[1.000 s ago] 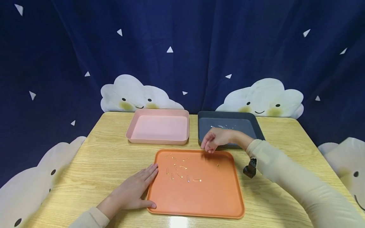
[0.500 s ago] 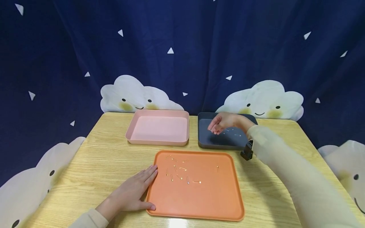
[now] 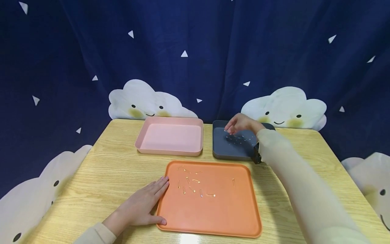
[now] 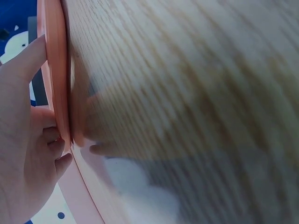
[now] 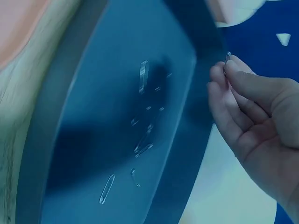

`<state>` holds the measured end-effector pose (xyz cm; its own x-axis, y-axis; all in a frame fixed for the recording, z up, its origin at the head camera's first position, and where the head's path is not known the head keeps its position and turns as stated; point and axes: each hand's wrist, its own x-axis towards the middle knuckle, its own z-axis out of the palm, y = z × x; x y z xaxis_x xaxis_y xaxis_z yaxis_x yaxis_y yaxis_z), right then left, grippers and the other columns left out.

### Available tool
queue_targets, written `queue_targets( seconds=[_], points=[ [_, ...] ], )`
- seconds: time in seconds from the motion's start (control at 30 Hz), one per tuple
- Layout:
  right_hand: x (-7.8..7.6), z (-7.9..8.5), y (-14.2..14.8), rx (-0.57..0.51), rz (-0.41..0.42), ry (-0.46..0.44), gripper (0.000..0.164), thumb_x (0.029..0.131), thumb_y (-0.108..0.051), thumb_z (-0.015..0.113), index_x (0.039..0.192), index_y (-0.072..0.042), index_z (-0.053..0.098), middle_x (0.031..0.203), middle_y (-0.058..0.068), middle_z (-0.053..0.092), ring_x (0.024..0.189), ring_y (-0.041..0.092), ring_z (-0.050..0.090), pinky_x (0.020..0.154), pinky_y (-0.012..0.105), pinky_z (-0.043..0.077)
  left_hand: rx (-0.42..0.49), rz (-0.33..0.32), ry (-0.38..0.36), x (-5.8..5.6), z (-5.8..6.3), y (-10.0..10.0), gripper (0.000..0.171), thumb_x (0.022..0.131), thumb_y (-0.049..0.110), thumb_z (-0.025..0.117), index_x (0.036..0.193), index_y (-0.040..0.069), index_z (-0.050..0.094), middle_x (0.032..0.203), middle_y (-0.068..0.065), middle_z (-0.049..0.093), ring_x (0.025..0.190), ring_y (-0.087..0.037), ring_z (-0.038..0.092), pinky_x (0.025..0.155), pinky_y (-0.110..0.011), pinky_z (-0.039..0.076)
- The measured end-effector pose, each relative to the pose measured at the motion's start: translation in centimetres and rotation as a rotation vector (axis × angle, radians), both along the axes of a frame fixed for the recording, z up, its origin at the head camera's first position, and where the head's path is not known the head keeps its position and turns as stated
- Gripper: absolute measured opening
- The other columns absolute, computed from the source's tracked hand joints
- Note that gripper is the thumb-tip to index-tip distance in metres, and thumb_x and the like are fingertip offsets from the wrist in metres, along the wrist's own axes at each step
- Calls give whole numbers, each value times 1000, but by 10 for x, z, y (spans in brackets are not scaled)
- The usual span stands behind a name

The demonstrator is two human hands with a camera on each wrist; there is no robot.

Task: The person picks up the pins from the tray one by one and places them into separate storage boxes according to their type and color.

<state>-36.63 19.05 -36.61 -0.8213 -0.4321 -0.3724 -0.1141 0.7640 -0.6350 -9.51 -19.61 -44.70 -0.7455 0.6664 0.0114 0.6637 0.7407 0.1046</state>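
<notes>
My right hand (image 3: 242, 123) is raised over the dark grey tray (image 3: 230, 157), pinching a silver safety pin (image 5: 227, 59) between thumb and fingertips. Several silver safety pins (image 5: 107, 189) lie scattered on that tray's floor in the right wrist view. My left hand (image 3: 141, 205) rests against the left side of the orange tray (image 3: 225, 217), fingers and thumb at its rim. On the orange tray are several gold-coloured safety pins (image 3: 196, 181), mostly grouped on the left half, with one lone pin (image 3: 233, 182) toward the right.
A pink tray (image 3: 169, 152) stands at the back left, beside the dark grey one. All the trays sit on a wooden table (image 3: 100, 169). Behind it hangs a dark blue curtain (image 3: 207, 61) printed with clouds and white triangles.
My right hand, with the silver safety pin, has moved from near the orange tray's far edge up and away over the dark grey tray. The left hand stays in place.
</notes>
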Motion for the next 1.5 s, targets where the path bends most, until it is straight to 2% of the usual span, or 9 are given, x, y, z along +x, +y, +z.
queue_targets(
  seconds=[0.23,0.37,0.67,0.93,1.07,1.17,1.23,1.37,1.5],
  points=[
    [-4,-19,-5,130,73,8,19,85,4,69,103,8,72,89,14,77,72,8,68,78,32,62,-5,2,-7,1,-1,-1,108,81,81,46,148,-3,39,158,-19,36,146,-32,38,115,-44,41],
    [-6,-26,-7,161,87,-2,16,83,6,69,99,8,73,85,13,77,70,10,70,75,32,63,-1,4,1,0,-1,-1,108,81,82,46,148,-3,39,158,-19,36,146,-32,38,115,-44,41],
    [-8,-21,-8,184,99,3,19,83,9,66,100,8,72,82,9,75,70,9,67,75,31,62,-2,-10,24,-2,-1,-3,107,81,80,48,147,-4,40,157,-20,37,145,-33,39,114,-43,42],
    [1,-10,-4,103,79,-9,25,89,-3,67,111,8,68,104,20,75,86,17,73,85,36,61,-2,-1,-13,-2,-1,-2,108,81,81,47,148,-4,38,158,-20,35,146,-33,37,115,-44,41],
    [16,-8,-7,13,91,71,30,90,-11,68,115,5,68,102,18,75,85,18,71,85,40,60,2,-7,-3,-2,0,-2,107,81,80,48,147,-4,39,157,-21,37,146,-33,39,114,-44,42],
    [35,-8,-16,-51,121,133,28,89,-13,71,112,3,71,97,17,76,80,16,70,82,41,61,2,-8,4,-2,0,-1,107,81,80,48,147,-4,40,157,-21,37,145,-33,39,114,-44,42],
    [50,-11,-23,-104,159,162,25,87,-12,72,107,2,72,94,17,76,77,14,70,78,37,62,-2,-2,-4,-1,1,-1,108,81,81,48,147,-4,39,157,-21,36,146,-33,38,115,-44,41],
    [79,-18,-37,-195,245,208,21,83,-9,75,100,4,73,87,15,76,71,4,67,68,21,58,-2,5,-23,-1,1,0,110,80,82,47,147,-4,38,158,-21,35,146,-34,37,116,-44,40],
    [109,-24,-50,-246,298,199,21,81,-7,77,97,6,72,84,14,77,72,2,66,69,16,55,-4,4,-26,-1,1,0,110,80,82,48,148,-4,38,158,-21,35,146,-34,37,116,-44,40]
  ],
)
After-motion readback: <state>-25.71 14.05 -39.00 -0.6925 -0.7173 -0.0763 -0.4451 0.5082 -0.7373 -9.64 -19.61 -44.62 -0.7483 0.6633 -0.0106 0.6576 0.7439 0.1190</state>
